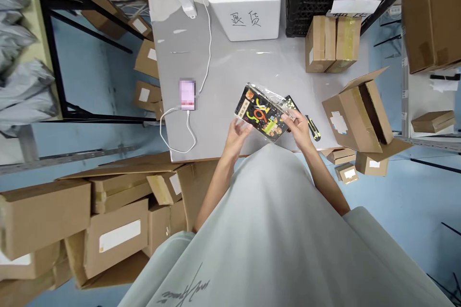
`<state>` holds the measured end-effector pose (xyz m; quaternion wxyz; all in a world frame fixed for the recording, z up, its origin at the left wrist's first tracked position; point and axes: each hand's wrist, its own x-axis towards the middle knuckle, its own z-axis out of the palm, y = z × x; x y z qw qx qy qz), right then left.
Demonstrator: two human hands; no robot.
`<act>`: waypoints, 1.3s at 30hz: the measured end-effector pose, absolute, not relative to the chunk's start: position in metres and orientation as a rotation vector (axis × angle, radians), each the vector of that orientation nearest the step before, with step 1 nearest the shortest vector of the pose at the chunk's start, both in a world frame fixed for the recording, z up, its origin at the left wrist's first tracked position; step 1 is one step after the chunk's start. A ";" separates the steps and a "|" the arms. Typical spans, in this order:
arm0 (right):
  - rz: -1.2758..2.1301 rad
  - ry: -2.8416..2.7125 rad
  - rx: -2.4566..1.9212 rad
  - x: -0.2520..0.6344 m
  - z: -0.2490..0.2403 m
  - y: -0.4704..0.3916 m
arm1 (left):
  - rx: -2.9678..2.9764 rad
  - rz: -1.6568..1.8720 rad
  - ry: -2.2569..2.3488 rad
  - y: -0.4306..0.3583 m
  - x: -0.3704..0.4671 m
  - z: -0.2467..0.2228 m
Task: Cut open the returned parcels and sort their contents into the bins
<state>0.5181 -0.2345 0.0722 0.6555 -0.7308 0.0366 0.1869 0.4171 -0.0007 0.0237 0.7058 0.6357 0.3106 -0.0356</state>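
Between my two hands, over the front of the grey table [230, 64], is a dark, brightly printed box [260, 114] in loose clear plastic wrap. My left hand [237, 133] grips its lower left corner, thumb on the printed face. On the right side my right hand [298, 127] pinches the edge, with the thumb on top. Another dark patterned item [291, 102] shows partly behind the box, mostly hidden by it. Just beyond my right hand lies a yellow and black utility knife [313, 128].
A white bin [248, 19] holding books stands at the back, beside a black crate [298, 17]. Small cartons [324, 50] and an open cardboard box [355, 115] are on the right. A phone [188, 94] with white cables lies left. A large carton full of boxes [118, 235] stands lower left.
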 end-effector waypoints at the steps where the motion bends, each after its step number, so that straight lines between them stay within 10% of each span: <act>1: 0.418 0.020 -1.678 0.524 0.074 -0.241 | 1.557 0.026 0.706 0.002 0.420 0.033; 11: 0.588 -0.451 -1.691 0.543 0.094 -0.269 | 2.150 -0.218 -0.077 0.004 0.488 0.137; 39: -0.063 -0.578 -2.079 0.514 0.080 -0.205 | 1.567 0.036 0.313 -0.013 0.438 0.096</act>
